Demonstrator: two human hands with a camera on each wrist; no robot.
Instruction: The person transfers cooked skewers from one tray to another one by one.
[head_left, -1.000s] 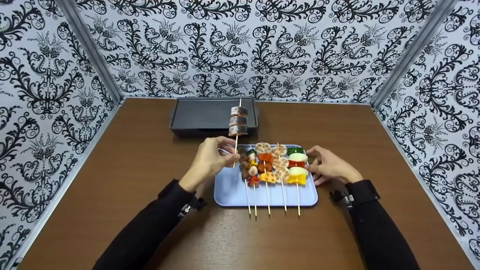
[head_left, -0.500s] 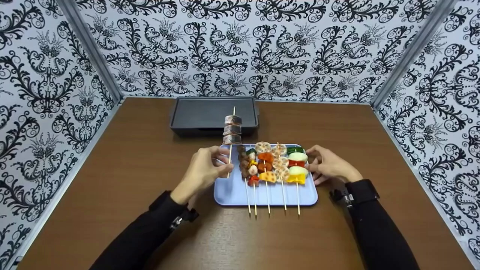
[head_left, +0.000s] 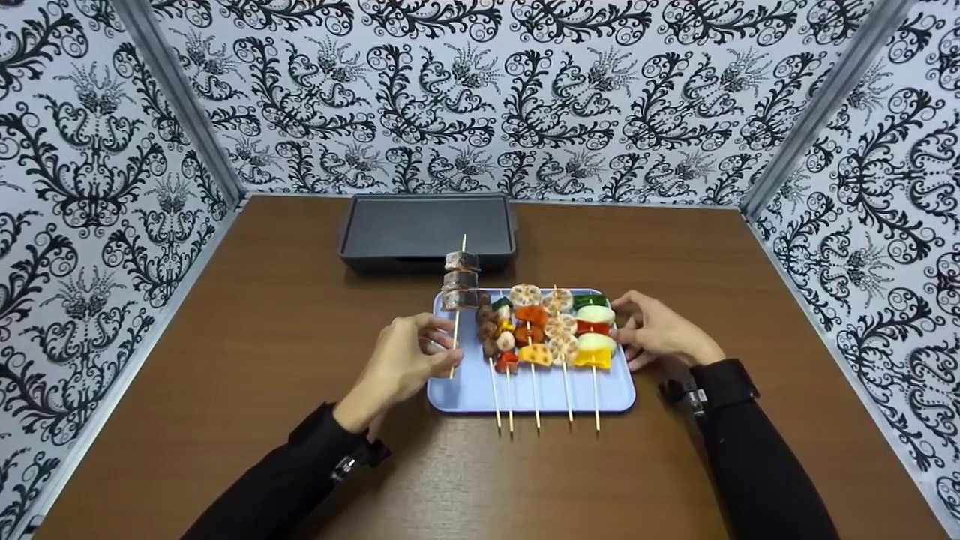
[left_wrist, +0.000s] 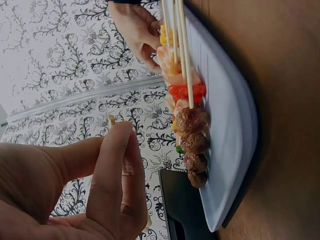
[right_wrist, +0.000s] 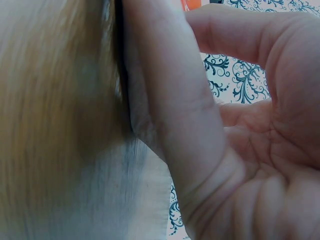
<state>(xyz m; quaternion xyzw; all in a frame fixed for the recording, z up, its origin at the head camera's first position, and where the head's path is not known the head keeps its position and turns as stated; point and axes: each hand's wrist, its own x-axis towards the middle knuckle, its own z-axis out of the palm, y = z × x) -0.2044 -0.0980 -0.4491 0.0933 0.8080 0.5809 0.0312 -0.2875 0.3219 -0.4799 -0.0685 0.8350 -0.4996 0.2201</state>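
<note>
My left hand (head_left: 397, 360) pinches the lower stick of a fish skewer (head_left: 460, 279), with three silvery-skinned chunks. It holds the skewer tilted up above the left edge of a light blue tray (head_left: 465, 394). The left wrist view shows the stick's end (left_wrist: 111, 120) poking out between thumb and fingers. Several skewers lie side by side on the tray: a meatball skewer (head_left: 488, 330), a mixed vegetable one (head_left: 506, 341), a carrot one (head_left: 531, 315), a lotus root one (head_left: 561, 326) and an onion-and-pepper one (head_left: 595, 341). My right hand (head_left: 660, 330) grips the tray's right rim; some of its fingertips are hidden.
A dark grey griddle (head_left: 420, 225) stands behind the tray at the back of the brown table (head_left: 247, 360). Patterned panels (head_left: 480, 97) enclose the back and both sides. The skewer sticks reach past the tray's front edge.
My left hand has moved left and toward me, bringing the fish skewer lower, from in front of the griddle to over the tray's left edge. The right hand and tray have stayed put.
</note>
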